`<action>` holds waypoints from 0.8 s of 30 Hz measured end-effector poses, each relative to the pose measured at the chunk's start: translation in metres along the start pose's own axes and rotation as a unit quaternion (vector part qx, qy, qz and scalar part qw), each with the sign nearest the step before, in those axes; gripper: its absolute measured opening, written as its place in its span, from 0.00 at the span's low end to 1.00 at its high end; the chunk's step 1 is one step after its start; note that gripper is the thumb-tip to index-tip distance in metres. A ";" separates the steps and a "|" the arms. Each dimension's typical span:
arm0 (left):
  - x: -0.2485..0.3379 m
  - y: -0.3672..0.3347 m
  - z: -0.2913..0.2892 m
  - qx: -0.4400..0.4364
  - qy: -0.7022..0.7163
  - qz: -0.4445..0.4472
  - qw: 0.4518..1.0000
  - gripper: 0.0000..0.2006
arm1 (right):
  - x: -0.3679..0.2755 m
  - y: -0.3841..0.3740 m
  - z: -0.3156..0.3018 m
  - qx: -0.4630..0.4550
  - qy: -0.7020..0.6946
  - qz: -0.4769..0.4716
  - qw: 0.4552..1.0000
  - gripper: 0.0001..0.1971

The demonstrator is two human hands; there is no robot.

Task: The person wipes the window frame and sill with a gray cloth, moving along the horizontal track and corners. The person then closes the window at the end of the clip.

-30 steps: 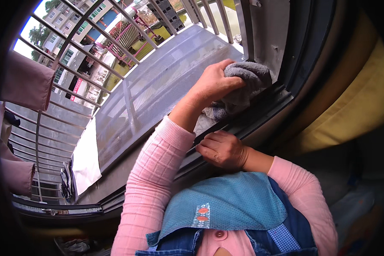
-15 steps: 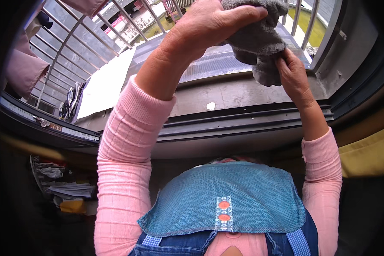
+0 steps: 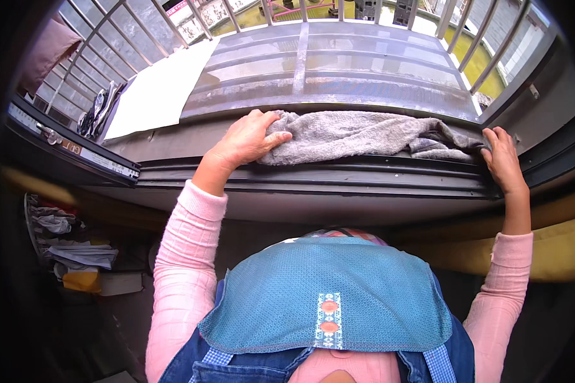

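Observation:
A grey cloth (image 3: 351,135) with a fluffy weave lies stretched lengthwise along the window sill (image 3: 191,143), just behind the sliding-window track (image 3: 326,179). Its left end is gripped by my left hand (image 3: 246,139), thumb on top and fingers over the far side. At the right end, my right hand (image 3: 503,158) pinches the narrow, gathered corner of the cloth near the window frame. The middle of the cloth is loosely folded and rests on the sill.
Metal bars (image 3: 230,16) enclose the ledge beyond, floored with a ridged metal sheet (image 3: 338,70). A white board (image 3: 160,89) lies at the left, beside dark bundled items (image 3: 98,112). Pink fabric (image 3: 48,54) hangs far left. A shelf of clothes (image 3: 76,252) stands below left.
Both hands have come down from above the ledge and moved apart. The cloth, bunched up in the air before, is now spread out along the sill.

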State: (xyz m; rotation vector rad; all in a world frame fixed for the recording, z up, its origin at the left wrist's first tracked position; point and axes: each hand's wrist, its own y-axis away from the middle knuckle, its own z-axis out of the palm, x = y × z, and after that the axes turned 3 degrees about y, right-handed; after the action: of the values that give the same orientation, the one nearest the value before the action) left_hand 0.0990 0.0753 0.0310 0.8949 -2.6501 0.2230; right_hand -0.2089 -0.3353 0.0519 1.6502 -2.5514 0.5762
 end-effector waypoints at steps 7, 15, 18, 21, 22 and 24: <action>0.032 -0.006 0.018 -0.030 -0.011 -0.005 0.999 0.26 | -0.037 -0.001 0.037 -0.150 0.011 0.086 0.985 0.31; 0.044 -0.018 0.037 -0.023 0.151 0.046 0.987 0.24 | -0.140 -0.031 0.009 -0.066 -0.131 -0.033 0.989 0.24; 0.051 -0.026 0.046 0.011 0.277 0.076 0.958 0.22 | -0.176 -0.034 0.012 -0.022 -0.271 -0.048 0.961 0.20; 0.045 -0.022 0.052 0.097 0.390 0.111 0.909 0.20 | -0.238 -0.038 -0.002 0.044 -0.448 -0.051 0.892 0.17; 0.037 -0.015 0.045 0.128 0.413 0.094 0.897 0.19 | -0.252 -0.040 -0.003 0.012 -0.502 -0.028 0.864 0.14; 0.017 0.023 0.009 0.085 0.614 0.074 0.781 0.15 | -0.286 -0.038 -0.021 -0.021 -0.686 -0.021 0.727 0.09</action>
State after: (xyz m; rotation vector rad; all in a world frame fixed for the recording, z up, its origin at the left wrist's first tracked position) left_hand 0.0696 0.0816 0.0274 0.3221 -1.4450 0.7791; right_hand -0.0555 -0.0934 0.0135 2.6830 -3.0690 -1.2521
